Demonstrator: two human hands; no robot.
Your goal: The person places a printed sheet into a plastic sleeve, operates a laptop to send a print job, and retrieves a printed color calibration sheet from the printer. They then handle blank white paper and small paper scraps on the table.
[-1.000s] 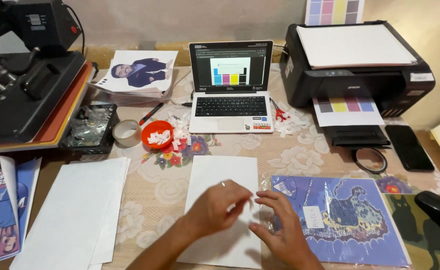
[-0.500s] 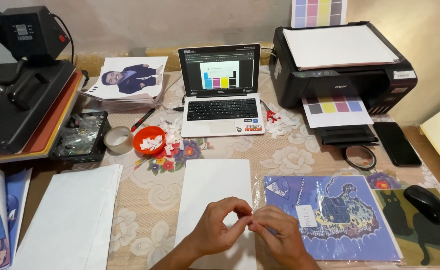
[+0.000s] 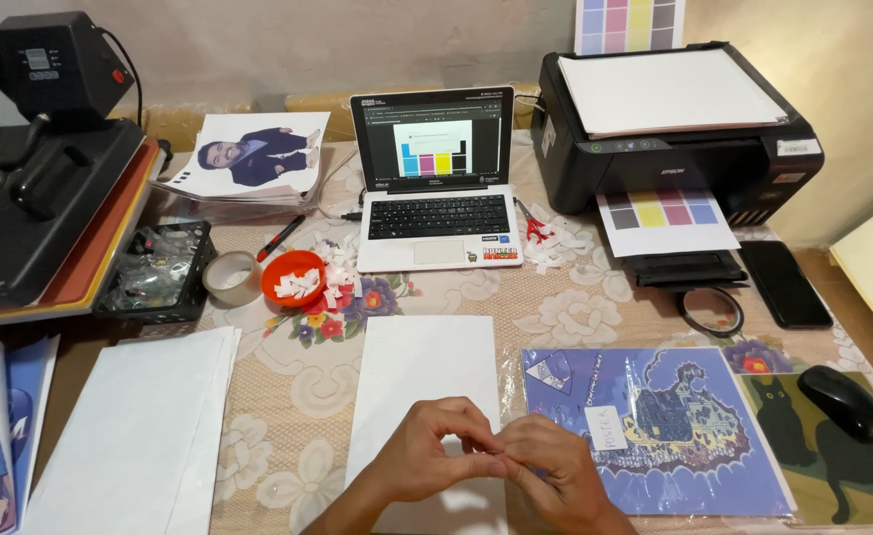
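The left hand (image 3: 427, 458) and right hand (image 3: 555, 476) are meeting over the near end of a blank white rectangular sheet (image 3: 427, 381) lying on the floral-clothed worktop (image 3: 298, 386). Their fingers (image 3: 476, 434) are pinching together, possibly on something too small to make out. A blue illustrated print in a clear sleeve (image 3: 654, 426) is lying just right.
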